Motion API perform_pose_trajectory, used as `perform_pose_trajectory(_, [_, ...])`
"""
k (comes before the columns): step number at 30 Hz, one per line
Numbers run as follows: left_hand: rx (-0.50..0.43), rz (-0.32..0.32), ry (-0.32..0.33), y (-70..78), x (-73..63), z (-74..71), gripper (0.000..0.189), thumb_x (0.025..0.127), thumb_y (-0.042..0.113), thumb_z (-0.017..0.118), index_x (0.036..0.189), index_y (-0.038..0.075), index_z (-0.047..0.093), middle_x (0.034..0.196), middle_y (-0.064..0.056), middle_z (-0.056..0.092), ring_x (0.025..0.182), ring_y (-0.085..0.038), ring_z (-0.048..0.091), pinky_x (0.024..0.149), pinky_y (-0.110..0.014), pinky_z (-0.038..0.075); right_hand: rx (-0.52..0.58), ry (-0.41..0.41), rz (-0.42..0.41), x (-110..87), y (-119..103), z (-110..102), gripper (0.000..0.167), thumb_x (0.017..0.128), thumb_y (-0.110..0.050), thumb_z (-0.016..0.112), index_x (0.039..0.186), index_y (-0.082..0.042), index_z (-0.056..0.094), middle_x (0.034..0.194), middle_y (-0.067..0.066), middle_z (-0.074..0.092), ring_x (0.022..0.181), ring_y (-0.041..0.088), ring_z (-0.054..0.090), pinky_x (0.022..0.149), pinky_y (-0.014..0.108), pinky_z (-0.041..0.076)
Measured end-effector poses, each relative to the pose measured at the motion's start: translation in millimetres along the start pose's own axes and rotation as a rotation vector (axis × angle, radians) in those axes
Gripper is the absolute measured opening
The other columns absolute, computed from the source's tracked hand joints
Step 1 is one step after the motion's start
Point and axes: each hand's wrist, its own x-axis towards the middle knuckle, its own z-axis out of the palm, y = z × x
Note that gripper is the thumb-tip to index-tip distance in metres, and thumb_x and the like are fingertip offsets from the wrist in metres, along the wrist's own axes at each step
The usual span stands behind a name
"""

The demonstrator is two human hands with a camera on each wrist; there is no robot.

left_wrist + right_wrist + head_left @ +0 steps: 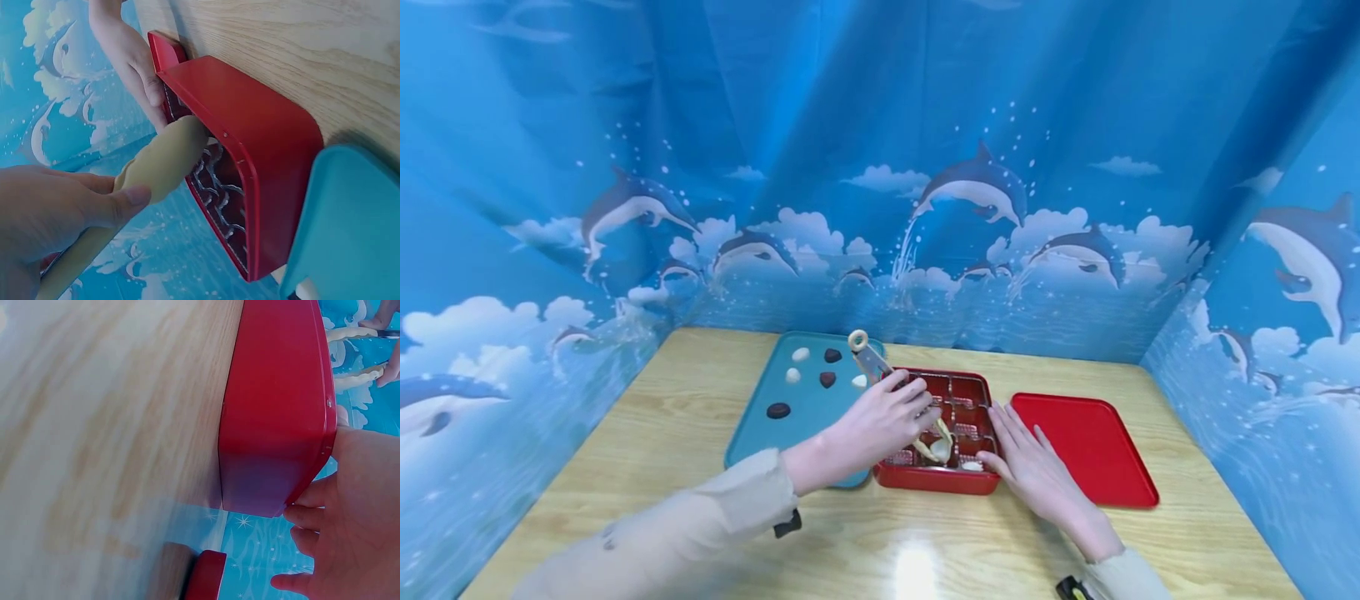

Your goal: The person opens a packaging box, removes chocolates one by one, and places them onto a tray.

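My left hand (891, 421) grips a pair of tongs (871, 362) with cream-coloured tips, its ring end pointing up and away. Their tips reach down into a red box (936, 479) fitted with a divided clear insert. Between the tips, in the front row, is a white piece (940, 450). A second white piece (972, 466) lies in the front right compartment. In the left wrist view, the thumb presses along one cream arm of the tongs (165, 156). My right hand (1037, 475) rests against the box's right side, fingers extended along the rim.
Left of the box lies a teal tray (748, 433) bearing several white and dark pieces, among them a dark oval piece (778, 410). A red lid (1086, 450) lies flat on the right. Behind the wooden table (700, 367) hangs a dolphin-print curtain (820, 275).
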Motion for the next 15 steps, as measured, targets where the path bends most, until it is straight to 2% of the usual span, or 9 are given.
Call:
perform_pose_trajectory(4, [-0.041, -0.032, -0.003, -0.7, -6.4, 4.1, 0.042, 0.093, 0.031, 0.075, 0.135, 0.03, 0.066, 0.119, 0.008, 0.068, 0.114, -0.017, 0.055, 0.102, -0.036, 0.042, -0.004, -0.003, 0.002, -0.4, 0.5, 1.0, 0.076, 0.103, -0.047, 0.054, 0.157, 0.002, 0.032, 0.164, 0.019, 0.028, 0.151, 0.042, 0.023, 0.117, 0.066, 0.023])
perform_pose_trajectory(11, [-0.111, -0.085, -0.001, -2.0, -17.3, 9.0, 0.044, 0.094, 0.026, 0.074, 0.137, 0.031, 0.064, 0.122, 0.008, 0.067, 0.115, -0.017, 0.055, 0.101, -0.037, 0.043, -0.011, 0.0, -0.001, -0.2, 0.8, 1.1, 0.076, 0.103, -0.048, 0.053, 0.157, 0.001, 0.032, 0.164, 0.019, 0.028, 0.151, 0.042, 0.023, 0.116, 0.066, 0.023])
perform_pose_trajectory(15, [-0.165, -0.121, 0.027, -4.2, -22.5, 10.6, 0.048, 0.091, 0.027, 0.078, 0.137, 0.029, 0.064, 0.124, 0.006, 0.067, 0.117, -0.018, 0.055, 0.102, -0.037, 0.044, -0.01, -0.003, 0.001, -0.4, 0.4, 0.2, 0.076, 0.103, -0.048, 0.053, 0.157, 0.001, 0.031, 0.164, 0.019, 0.027, 0.151, 0.042, 0.022, 0.117, 0.066, 0.022])
